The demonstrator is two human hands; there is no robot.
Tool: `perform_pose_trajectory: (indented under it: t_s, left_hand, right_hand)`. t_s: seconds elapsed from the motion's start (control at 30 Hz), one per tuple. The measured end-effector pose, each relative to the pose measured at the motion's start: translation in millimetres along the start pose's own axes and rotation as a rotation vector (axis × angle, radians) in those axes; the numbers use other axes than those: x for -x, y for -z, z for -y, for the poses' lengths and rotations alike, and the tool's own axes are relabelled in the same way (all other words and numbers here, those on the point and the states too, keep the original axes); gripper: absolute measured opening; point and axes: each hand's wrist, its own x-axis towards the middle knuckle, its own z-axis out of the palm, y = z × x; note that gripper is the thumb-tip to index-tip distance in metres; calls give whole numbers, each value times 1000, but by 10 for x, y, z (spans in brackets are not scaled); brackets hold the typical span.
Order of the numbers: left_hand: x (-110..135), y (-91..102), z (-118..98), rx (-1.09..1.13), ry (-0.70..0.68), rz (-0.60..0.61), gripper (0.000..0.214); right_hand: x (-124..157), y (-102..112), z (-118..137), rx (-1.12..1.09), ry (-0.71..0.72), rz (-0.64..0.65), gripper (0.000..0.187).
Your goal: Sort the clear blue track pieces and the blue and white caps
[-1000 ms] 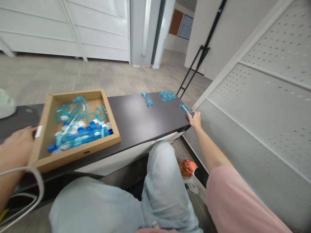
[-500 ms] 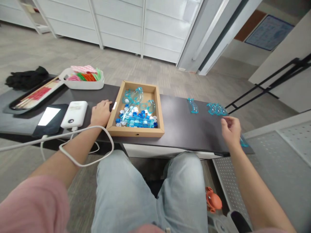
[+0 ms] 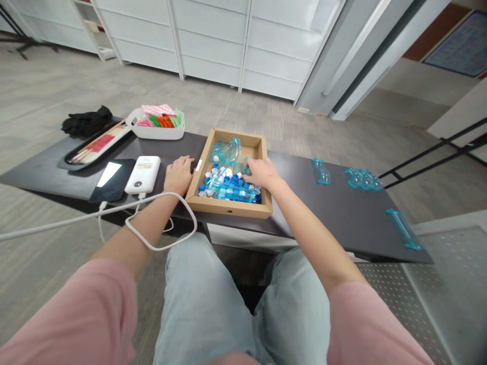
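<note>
My left hand point(image 3: 178, 175) lies on the dark table against the left side of a cardboard box point(image 3: 230, 207), its fingers stretched out and holding nothing. Over the box's right wall reaches my right hand point(image 3: 263, 172), thumb and fingers apart at a clear blue curved plastic piece point(image 3: 239, 168) that it partly covers. Inside the box are more clear blue plastic pieces point(image 3: 232, 149), a straight clear blue piece point(image 3: 238, 193) and several small blue and white caps point(image 3: 228, 180). My right fingertips are partly hidden, so firm contact cannot be made out.
Right of the box lie a wavy clear blue piece point(image 3: 321, 171), a row of similar pieces point(image 3: 364, 179) and a straight one point(image 3: 404, 230). On the left are a white power bank point(image 3: 143, 175) with a cable point(image 3: 114, 209), a phone point(image 3: 113, 178), a tray point(image 3: 95, 147) and a white basket point(image 3: 158, 133).
My right hand has moved left from the table's right end into the box, uncovering the straight blue piece there. My left hand stays beside the box. The view has shifted.
</note>
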Motion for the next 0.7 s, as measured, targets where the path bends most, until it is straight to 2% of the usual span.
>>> perform_pose_trajectory:
  t_s: [0.17,0.27,0.37,0.43,0.53,0.7]
  left_hand:
    - [21,23,-45,6,5,-5,57]
    - [39,61,-82,7,12,1,57]
    - [47,108,-92,3,16,38,57]
    - [43,131,-74,-1,9,76,59]
    - [23,136,-25,-9,-7,118,62]
    - [-19,102,21,-43,-7,109,61]
  right_hand:
    - [50,-60,-71,-108,-59,-122,22]
    - [87,-92,-191,-309,-44,-266,16]
    - [166,-126,-402,-497,-28,-458,17]
    - [277,-152,-614,-538,-39,-596,20]
    - [562,-231,-1035,-503,-145,-747,22]
    - [1328,-532,-1847,-387,-426,-842,22]
